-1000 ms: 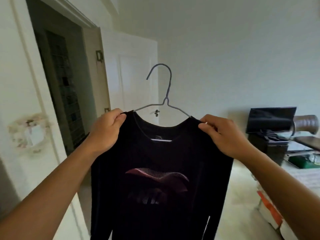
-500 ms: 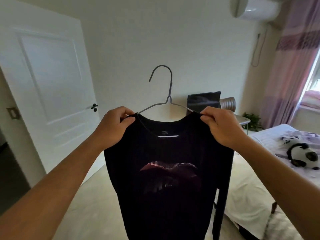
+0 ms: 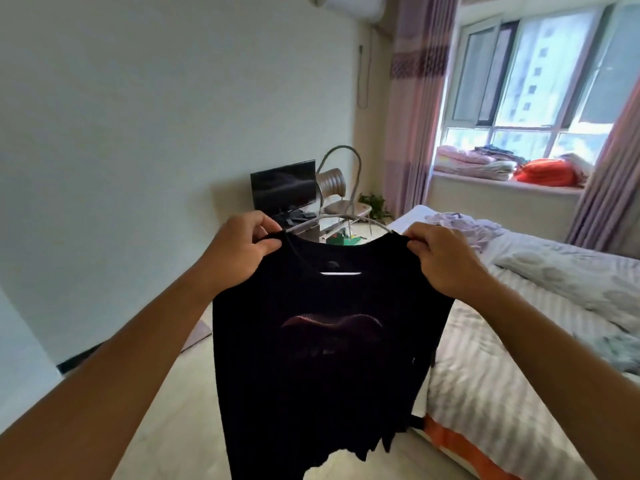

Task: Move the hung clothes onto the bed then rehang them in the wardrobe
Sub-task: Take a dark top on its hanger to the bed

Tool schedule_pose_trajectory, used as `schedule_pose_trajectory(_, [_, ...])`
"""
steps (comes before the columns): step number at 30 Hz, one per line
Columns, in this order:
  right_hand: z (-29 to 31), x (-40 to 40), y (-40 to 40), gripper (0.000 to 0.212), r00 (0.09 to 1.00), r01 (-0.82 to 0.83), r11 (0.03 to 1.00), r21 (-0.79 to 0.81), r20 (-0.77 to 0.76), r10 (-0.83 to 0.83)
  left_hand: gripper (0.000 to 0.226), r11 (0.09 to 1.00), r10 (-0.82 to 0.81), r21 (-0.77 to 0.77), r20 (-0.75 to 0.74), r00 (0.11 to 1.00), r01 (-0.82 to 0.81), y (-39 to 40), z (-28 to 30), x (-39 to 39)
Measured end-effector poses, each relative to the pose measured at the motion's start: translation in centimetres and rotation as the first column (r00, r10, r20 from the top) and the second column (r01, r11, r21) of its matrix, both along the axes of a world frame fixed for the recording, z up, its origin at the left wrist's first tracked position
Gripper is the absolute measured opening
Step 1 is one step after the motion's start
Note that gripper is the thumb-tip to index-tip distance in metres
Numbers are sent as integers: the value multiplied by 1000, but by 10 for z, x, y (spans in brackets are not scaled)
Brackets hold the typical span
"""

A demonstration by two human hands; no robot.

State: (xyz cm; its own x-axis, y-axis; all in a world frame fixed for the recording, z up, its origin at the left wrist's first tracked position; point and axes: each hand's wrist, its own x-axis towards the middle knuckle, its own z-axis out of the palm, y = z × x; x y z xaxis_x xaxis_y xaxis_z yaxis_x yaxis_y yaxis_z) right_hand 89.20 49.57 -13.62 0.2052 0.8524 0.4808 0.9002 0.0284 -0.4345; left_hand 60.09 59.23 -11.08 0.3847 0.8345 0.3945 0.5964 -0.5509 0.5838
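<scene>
Two hands hold a black long-sleeved shirt with a reddish chest print (image 3: pixel 322 341) up at chest height in a bedroom.

The left hand (image 3: pixel 239 251) and right hand (image 3: pixel 440 258) each pinch one shoulder of the shirt with curled fingers, and it hangs on a grey wire hanger (image 3: pixel 341 188) above the floor, just beside the bed with striped pale bedding (image 3: pixel 519 341) on the right.

A black long-sleeved top (image 3: pixel 322 358) with a reddish wavy chest print hangs upright on a thin grey wire hanger (image 3: pixel 341 188), hook at twelve o'clock. The bed (image 3: pixel 519 341), striped pale sheets with rumpled bedding, lies at three o'clock.
</scene>
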Motion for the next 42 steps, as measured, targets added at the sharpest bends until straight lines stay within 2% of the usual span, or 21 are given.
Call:
schedule_pose_trajectory(6, [-12,36,28,18,986,167,985,-32,0,-167,17,984,-175,-55,-50,983,172,75,-11,54])
schedule_pose_trajectory(15, [-52,107,85,16,946,323,938,-124,19,-323,21,945,-291,-180,-75,954,274,172,-51,148])
schedule_pose_trajectory(31, [-146,257,227,19,942,308,869,-388,-3,-335,21,904,-311,-355,-169,935,236,335,-163,316])
schedule_pose_trajectory(42, [-193,349,356,21,929,317,801,-508,-3,-370,24,887,-375,-372,-231,898,274,477,-222,418])
